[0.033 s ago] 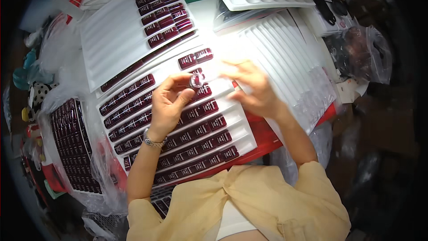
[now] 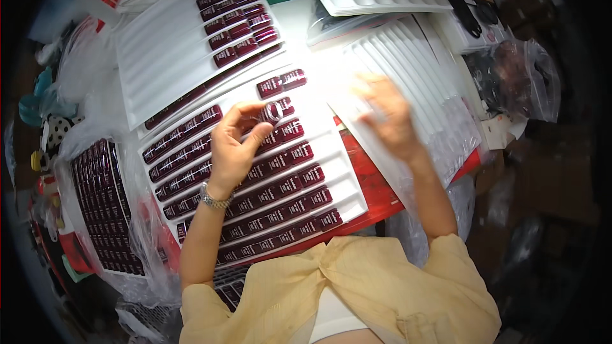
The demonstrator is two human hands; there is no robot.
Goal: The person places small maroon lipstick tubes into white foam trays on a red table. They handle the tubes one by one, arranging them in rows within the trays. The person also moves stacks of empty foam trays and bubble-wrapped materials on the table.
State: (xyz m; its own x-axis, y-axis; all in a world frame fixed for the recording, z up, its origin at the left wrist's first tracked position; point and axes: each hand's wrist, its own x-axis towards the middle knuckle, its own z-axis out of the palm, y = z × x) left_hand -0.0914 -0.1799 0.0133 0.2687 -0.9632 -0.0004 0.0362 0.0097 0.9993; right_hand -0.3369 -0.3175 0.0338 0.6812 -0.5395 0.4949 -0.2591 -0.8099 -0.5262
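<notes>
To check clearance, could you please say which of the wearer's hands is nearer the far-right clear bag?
Right: the right hand is apart from the bag, to its left; the left hand is farther left, over the filled tray.

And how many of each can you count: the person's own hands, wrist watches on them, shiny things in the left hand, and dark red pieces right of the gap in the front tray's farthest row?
Hands: 2 (left hand, right hand)
Silver watch: 1
Small shiny thing in the left hand: 1
Dark red pieces there: 2
Total: 6
</notes>
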